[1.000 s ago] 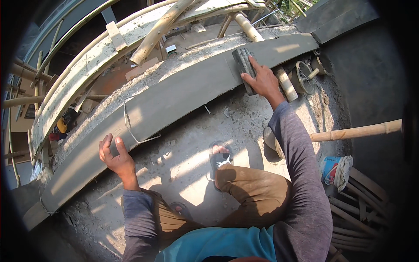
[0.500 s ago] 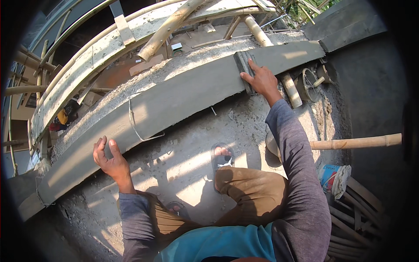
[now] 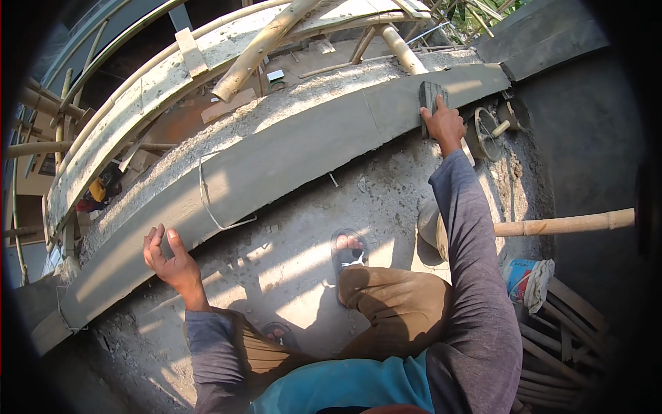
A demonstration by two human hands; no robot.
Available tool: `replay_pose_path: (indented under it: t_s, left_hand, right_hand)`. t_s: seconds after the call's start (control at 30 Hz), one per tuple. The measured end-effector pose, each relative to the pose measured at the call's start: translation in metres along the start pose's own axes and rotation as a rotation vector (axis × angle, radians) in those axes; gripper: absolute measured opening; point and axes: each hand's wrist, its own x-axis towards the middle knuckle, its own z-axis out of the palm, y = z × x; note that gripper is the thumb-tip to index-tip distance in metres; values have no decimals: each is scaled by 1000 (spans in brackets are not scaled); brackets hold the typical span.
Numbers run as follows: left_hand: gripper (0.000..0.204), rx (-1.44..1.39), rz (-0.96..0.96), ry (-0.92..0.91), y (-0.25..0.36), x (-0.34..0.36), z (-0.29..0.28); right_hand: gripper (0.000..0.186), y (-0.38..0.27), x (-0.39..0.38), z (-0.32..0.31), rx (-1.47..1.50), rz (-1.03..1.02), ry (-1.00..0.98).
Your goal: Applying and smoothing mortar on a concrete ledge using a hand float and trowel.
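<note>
A long smooth band of wet grey cement (image 3: 296,159) runs across the view from lower left to upper right along the top of a low wall. At its right part, my right hand (image 3: 447,127) is closed on a dark grey plastering float (image 3: 432,96), which lies flat on the cement. My left hand (image 3: 175,265) hovers over or beside the left part of the band, palm up, fingers apart and nothing in it. Between my hands a bent metal rod clamp (image 3: 204,190) hooks over the band. Another rod clamp (image 3: 62,314) grips its far left end.
Beyond the wall stand bamboo poles (image 3: 265,52) and a curved cement-spattered board (image 3: 117,114). To my right are a bamboo handle (image 3: 565,223), a round pail (image 3: 487,134), a blue-and-white bucket (image 3: 529,284) and stacked bamboo pieces (image 3: 555,352). My sandalled foot (image 3: 349,252) rests on the rough floor.
My right hand has slid the float to the right along the cement band, leaving a faint line where it was. My left hand has barely moved.
</note>
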Motion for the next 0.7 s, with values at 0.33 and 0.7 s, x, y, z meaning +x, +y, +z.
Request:
replay_pose_path:
  t_s: [0.33, 0.7]
  left_hand:
    - [27, -41, 10, -48, 6, -6, 15]
    - [25, -14, -7, -14, -3, -3, 6]
  right_hand:
    - [69, -51, -72, -17, 165, -295, -65]
    - [68, -34, -17, -11, -116, -145, 74]
